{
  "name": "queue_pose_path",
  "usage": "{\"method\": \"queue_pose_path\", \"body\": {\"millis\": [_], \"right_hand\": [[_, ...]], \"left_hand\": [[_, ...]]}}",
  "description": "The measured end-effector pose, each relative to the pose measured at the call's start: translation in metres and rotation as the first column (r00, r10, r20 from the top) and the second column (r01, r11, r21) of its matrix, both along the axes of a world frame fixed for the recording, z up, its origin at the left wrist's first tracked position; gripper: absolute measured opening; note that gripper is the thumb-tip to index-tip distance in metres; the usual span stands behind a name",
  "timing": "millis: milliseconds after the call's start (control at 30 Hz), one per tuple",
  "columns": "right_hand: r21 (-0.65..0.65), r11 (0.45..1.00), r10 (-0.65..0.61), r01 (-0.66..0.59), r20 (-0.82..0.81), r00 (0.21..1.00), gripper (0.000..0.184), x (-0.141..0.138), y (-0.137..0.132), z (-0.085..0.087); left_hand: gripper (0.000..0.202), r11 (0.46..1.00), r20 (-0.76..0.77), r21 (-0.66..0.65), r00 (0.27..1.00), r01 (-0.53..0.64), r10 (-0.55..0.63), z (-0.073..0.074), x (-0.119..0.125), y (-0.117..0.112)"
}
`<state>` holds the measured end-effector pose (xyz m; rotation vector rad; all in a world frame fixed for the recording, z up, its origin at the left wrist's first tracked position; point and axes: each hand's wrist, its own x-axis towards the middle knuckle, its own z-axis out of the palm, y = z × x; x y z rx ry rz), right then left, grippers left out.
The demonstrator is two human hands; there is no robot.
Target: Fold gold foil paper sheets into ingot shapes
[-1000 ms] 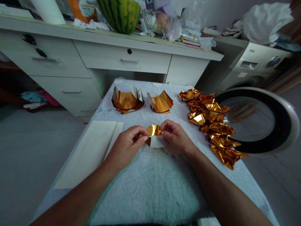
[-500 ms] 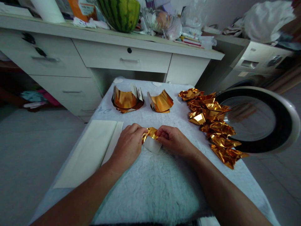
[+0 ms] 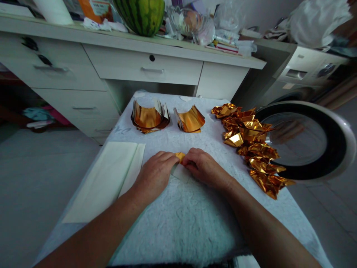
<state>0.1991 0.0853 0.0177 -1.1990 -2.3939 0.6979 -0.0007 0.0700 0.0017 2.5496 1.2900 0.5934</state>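
Both hands meet over a small gold foil paper (image 3: 180, 156) with a white underside, on the white textured cloth (image 3: 184, 219). My left hand (image 3: 156, 175) and my right hand (image 3: 202, 165) are curled and pinch the paper from either side, pressing it low against the cloth. Only a small gold corner and a bit of white show between the fingers. Two curled stacks of gold foil sheets (image 3: 149, 118) (image 3: 190, 120) lie beyond the hands. A heap of folded gold pieces (image 3: 252, 145) runs along the right edge.
A cream sheet of paper (image 3: 107, 180) lies on the cloth at the left. A white desk with drawers (image 3: 125, 67) stands behind, carrying a watermelon (image 3: 142, 15) and clutter. A round washing-machine door (image 3: 304, 141) hangs open at the right.
The hands have dropped toward the cloth and closed together. The gold paper, held up and open a second ago, is now squeezed down and mostly hidden between the fingers.
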Motion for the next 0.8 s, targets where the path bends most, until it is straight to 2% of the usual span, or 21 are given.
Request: {"method": "queue_pose_path", "body": {"millis": [133, 233, 367, 433, 633, 800], "right_hand": [[-0.028, 0.998, 0.047, -0.047, 0.005, 0.999, 0.02, 0.001, -0.002, 0.006], [-0.051, 0.995, 0.084, -0.08, 0.086, 0.993, 0.014, 0.003, -0.005, 0.012], [-0.073, 0.989, 0.143, -0.131, 0.188, 0.972, 0.035, 0.005, -0.009, 0.016], [-0.069, 0.988, 0.148, -0.137, 0.203, 0.968, 0.037, 0.006, -0.009, 0.016], [-0.073, 0.99, 0.135, -0.123, 0.201, 0.97, 0.026, 0.003, -0.007, 0.016], [-0.067, 0.989, 0.145, -0.134, 0.184, 0.972, 0.021, 0.003, -0.006, 0.018]], "left_hand": [[0.029, 1.0, 0.029, -0.008, 0.999, 0.024, -0.024, 0.0, 0.0, -0.001], [0.027, 0.999, 0.04, -0.036, 0.999, 0.038, -0.037, 0.002, -0.001, -0.001], [0.024, 0.994, 0.058, -0.086, 0.997, 0.064, -0.059, 0.005, -0.004, -0.003], [0.026, 0.991, 0.066, -0.109, 0.996, 0.071, -0.064, 0.006, -0.004, -0.004], [0.017, 0.981, 0.086, -0.183, 0.995, 0.069, -0.054, 0.012, -0.004, -0.007], [0.021, 0.978, 0.086, -0.204, 0.996, 0.035, -0.018, 0.012, -0.002, -0.008]]}}
